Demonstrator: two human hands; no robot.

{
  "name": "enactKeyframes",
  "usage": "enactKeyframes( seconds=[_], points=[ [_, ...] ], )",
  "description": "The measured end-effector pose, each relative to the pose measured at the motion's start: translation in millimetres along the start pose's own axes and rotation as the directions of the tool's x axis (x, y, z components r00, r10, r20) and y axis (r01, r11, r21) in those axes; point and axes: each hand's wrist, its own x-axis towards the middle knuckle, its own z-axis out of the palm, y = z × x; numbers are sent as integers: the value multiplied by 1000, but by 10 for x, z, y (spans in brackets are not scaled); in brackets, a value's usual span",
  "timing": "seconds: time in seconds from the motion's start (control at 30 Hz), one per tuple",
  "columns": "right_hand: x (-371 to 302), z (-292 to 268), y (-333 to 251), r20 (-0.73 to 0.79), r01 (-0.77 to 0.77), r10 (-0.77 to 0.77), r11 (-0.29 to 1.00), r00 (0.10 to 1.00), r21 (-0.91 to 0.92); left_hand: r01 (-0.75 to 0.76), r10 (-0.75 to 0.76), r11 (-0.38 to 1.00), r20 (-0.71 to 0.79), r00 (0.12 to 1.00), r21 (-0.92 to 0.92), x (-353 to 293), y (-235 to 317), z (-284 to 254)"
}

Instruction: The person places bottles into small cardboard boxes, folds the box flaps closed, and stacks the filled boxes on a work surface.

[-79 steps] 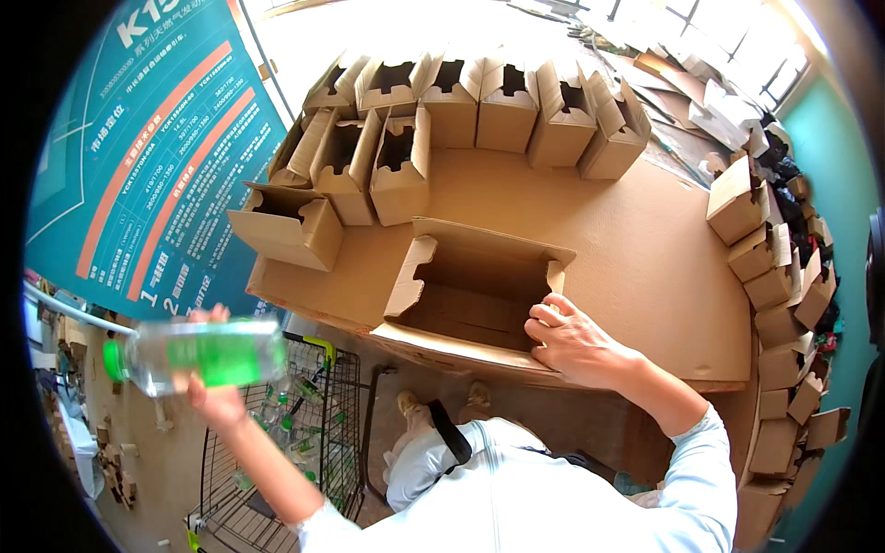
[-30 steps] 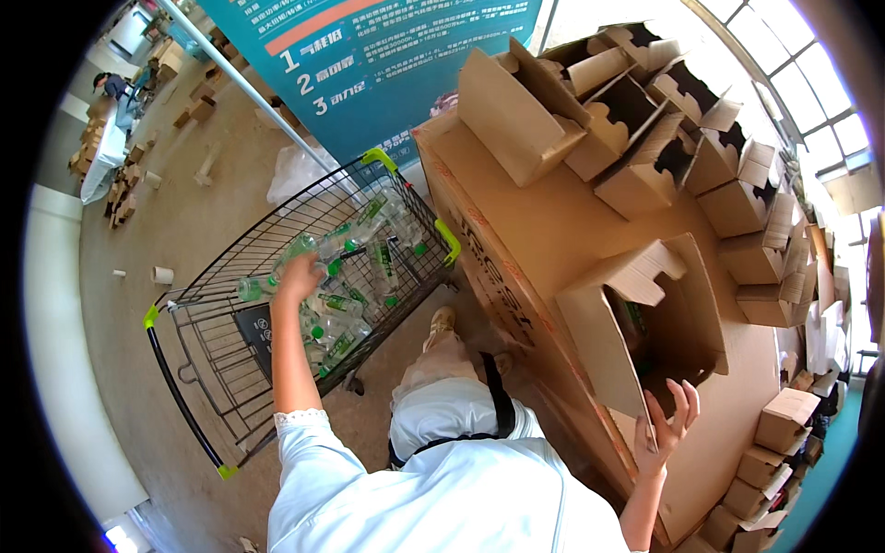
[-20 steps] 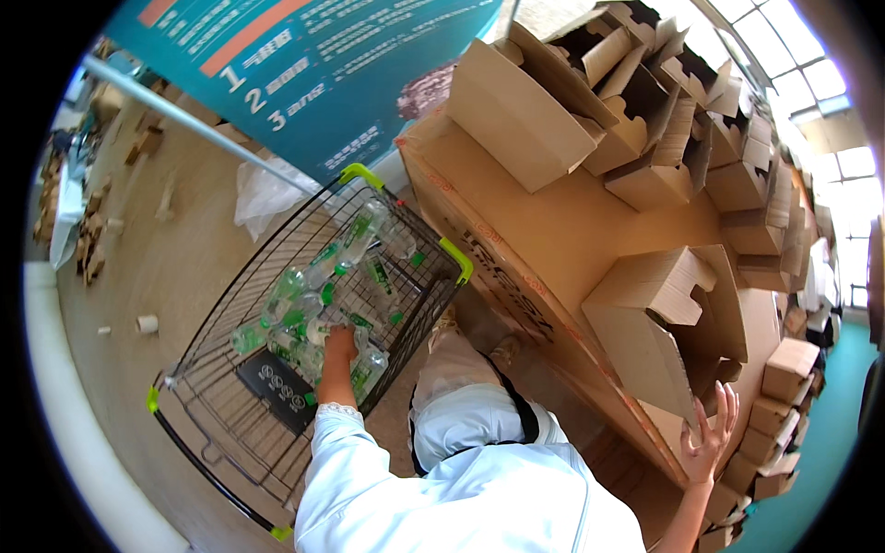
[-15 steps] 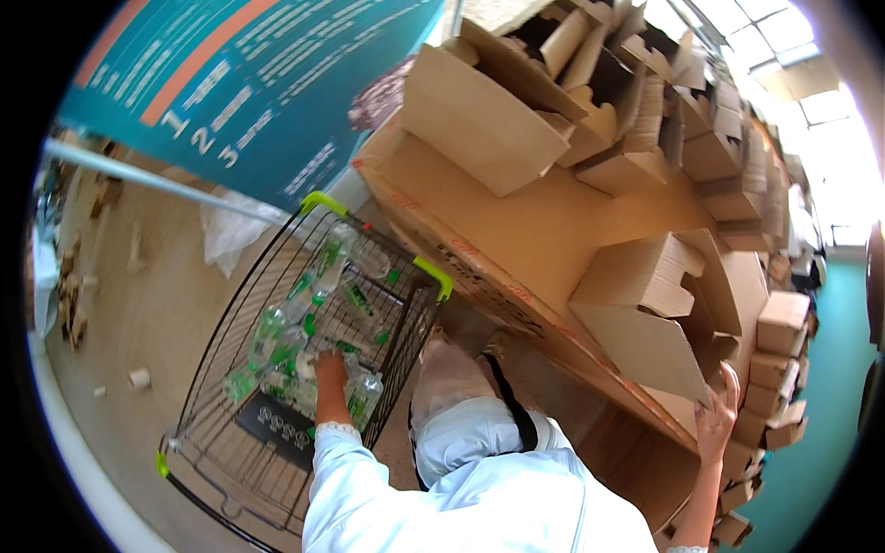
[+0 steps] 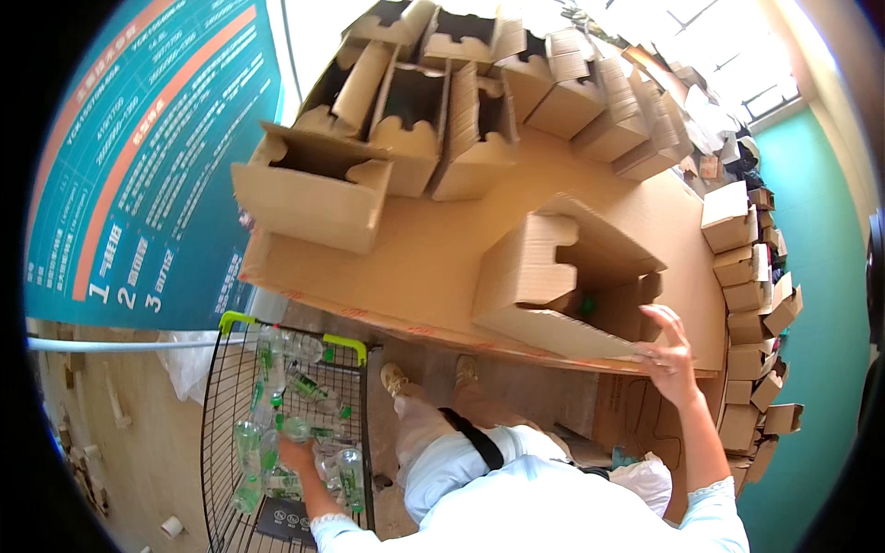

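Observation:
My left hand point(image 5: 296, 453) reaches down into a black wire shopping cart point(image 5: 217, 433) and closes round a clear plastic bottle point(image 5: 297, 429). Several more clear bottles with green caps and labels lie jumbled about it. At the right, my right hand point(image 5: 669, 355) grips the near corner of an open cardboard box point(image 5: 525, 267), its fingers over the flap's edge. That box stands on a large cardboard-covered surface point(image 5: 415, 276). Something small and green point(image 5: 587, 304) shows inside the box, the rest of its inside being in shadow.
Several open cardboard boxes point(image 5: 406, 138) stand at the back of the surface. More boxes point(image 5: 737, 276) are stacked along the green wall at right. A blue printed board point(image 5: 157, 184) rises at the left. A white bag point(image 5: 645, 484) is near my right side.
My view has turned right, so the surface and boxes sit straighter ahead. My left hand remains among the bottles in the cart. My right hand stays at the near box's corner, fingers more curled.

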Motion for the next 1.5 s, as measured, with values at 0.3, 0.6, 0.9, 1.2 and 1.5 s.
enactKeyframes(
  seconds=[0.3,0.6,0.9,1.2,1.5],
  points=[
    [-127,250,353,-226,200,-152,957,962,212,-512,-137,286,-563,815,-810,-497,1570,-2247],
    [-154,467,671,-490,279,-123,925,863,259,-648,848,-299,-506,156,-700,-2339,5046,-3912],
    [-280,614,574,-516,300,-102,899,851,318,-975,630,-190,746,-214,-119,-2667,6163,-2847],
    [-294,714,509,-551,283,58,809,833,514,-1000,614,-15,789,-20,-13,-2614,6091,-2954],
    [-156,945,381,-428,9,169,924,888,383,-642,811,86,-320,489,-762,-2097,4583,-2592]
  ],
)
